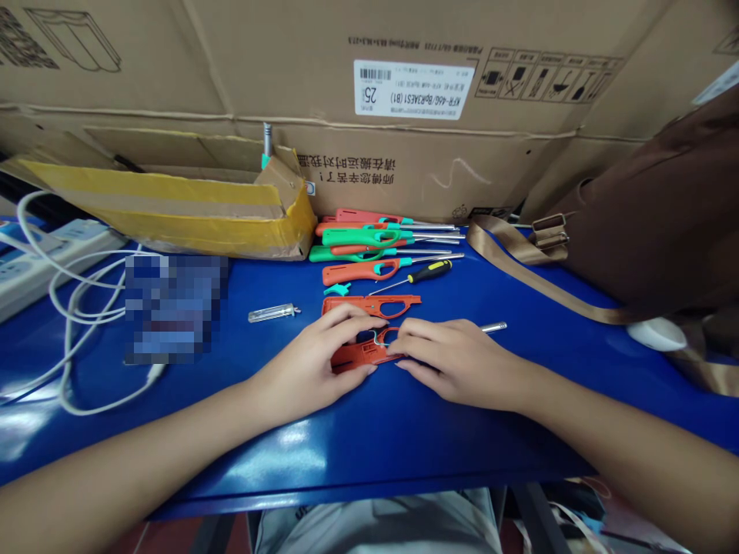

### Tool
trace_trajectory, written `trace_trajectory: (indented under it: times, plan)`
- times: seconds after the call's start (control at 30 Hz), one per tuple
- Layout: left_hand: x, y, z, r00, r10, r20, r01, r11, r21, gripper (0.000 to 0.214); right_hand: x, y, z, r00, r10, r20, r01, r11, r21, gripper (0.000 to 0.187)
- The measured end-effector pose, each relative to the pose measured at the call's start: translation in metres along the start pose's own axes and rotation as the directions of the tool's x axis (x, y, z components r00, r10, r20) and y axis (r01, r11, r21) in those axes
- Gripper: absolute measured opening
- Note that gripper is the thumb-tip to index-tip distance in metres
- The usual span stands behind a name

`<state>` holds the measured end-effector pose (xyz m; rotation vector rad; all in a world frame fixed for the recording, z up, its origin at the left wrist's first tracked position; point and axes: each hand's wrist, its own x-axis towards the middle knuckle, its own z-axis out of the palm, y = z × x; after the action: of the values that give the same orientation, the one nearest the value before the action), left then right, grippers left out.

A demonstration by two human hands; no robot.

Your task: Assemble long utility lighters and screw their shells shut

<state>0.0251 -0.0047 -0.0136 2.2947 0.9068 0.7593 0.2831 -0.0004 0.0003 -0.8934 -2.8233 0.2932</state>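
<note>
My left hand [309,358] grips the rear of an opened orange lighter casing half [359,355], thumb on the near edge and fingers along the far one. My right hand [459,358] has its fingers closed on the front of the same half, at a thin pale wire [378,337]. What the right fingertips pinch is partly hidden. A metal tube [494,327] pokes out beyond the right hand. Just behind lies the matching orange casing half [369,305]. Close by are a turquoise trigger [337,289], a clear fuel tank [272,312] and a black-and-yellow screwdriver [430,271].
Several orange and green lighters [363,271] are stacked behind the screwdriver. A yellow-taped carton [231,223] stands back left. White cables [69,331], a power strip [75,238] and a blurred phone [173,308] lie left. A brown strap [543,281] crosses the right.
</note>
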Motion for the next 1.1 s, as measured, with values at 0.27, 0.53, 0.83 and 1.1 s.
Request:
trace_trajectory:
  times: [0.27,0.53,0.83,1.1]
  plan:
    - [0.000,0.002,0.000,1.000,-0.004,0.021,0.003,0.999,0.037,0.051,0.001,-0.002,0.000,1.000,-0.011,0.020,0.011,1.000,-0.003,0.020]
    - [0.000,0.002,-0.004,1.000,0.029,0.011,-0.030,0.996,0.086,0.047,-0.001,0.000,-0.014,0.990,0.129,-0.048,-0.106,0.938,0.331,0.003]
    - [-0.001,0.000,-0.007,0.997,0.074,0.025,-0.076,0.992,0.104,0.043,-0.002,0.016,-0.020,0.977,0.212,-0.019,-0.180,0.873,0.454,0.010]
    - [-0.001,-0.002,-0.008,0.994,0.103,0.029,-0.105,0.987,0.124,0.041,-0.001,0.015,-0.016,0.995,0.102,0.020,-0.104,0.971,0.216,0.012]
